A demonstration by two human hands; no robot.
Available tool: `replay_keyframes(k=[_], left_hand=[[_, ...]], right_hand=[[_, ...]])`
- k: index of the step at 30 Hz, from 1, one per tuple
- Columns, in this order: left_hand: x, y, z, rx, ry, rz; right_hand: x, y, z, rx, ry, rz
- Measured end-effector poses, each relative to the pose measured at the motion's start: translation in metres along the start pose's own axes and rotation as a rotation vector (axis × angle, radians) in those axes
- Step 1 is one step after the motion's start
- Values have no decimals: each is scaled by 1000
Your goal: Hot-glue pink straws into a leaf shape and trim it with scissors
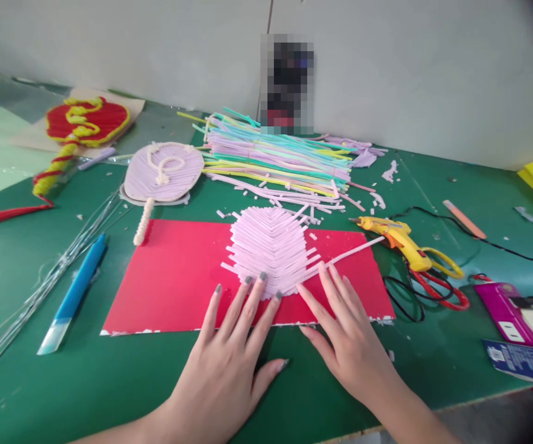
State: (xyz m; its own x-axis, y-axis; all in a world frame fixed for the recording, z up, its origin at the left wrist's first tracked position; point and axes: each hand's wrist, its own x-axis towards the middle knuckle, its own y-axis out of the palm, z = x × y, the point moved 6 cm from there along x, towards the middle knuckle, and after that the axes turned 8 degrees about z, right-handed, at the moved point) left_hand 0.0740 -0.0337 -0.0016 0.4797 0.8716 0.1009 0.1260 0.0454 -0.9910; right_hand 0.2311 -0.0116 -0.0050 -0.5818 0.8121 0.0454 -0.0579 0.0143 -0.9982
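On a red sheet of card point(165, 277) lies a leaf-shaped panel of pale lilac pipe cleaners point(270, 246), laid in slanting rows that meet along a middle line. My left hand point(236, 351) rests with fingers spread, its fingertips on the panel's lower left edge and the card. My right hand point(343, 327) lies flat with fingers stretched, its fingertips at the lower right edge. One long pipe cleaner point(356, 250) runs from that edge under or beside the right fingertips toward the glue gun point(398, 240). Neither hand grips anything.
Behind the card lies a bundle of coloured pipe cleaners point(276, 157) with cut scraps. A lilac round fan point(165, 172) and a red-yellow fan point(88, 123) lie left, near a blue marker-like tube point(74, 296) and thin wires point(58, 265). Red-handled scissors point(446, 293) and a purple case point(507, 311) lie right.
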Motion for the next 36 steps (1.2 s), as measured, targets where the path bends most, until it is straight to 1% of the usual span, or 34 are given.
replay_keyframes(k=[7, 13, 18, 21, 23, 26, 30, 33, 36], left_hand=[[0, 1, 0, -1, 1, -5], [-1, 1, 0, -8, 3, 3], [0, 2, 0, 1, 18, 10], [1, 0, 2, -5, 28, 14], [3, -4, 5, -24, 37, 5], [6, -13, 12, -85, 28, -45], [13, -21, 25, -168, 33, -121], [21, -23, 39, -205, 35, -159], [28, -24, 56, -255, -21, -192]], right_hand=[[-1, 1, -1, 6, -8, 13], [-2, 0, -5, 21, 56, -20], [-2, 2, -5, 32, 59, -12], [-2, 0, -4, 20, 60, -22], [-2, -2, -2, 3, 35, -37], [-2, -4, 5, -33, -25, -33], [1, -4, 17, -83, -85, 23], [4, -3, 22, -109, -106, 42], [5, -2, 22, -110, -105, 49]])
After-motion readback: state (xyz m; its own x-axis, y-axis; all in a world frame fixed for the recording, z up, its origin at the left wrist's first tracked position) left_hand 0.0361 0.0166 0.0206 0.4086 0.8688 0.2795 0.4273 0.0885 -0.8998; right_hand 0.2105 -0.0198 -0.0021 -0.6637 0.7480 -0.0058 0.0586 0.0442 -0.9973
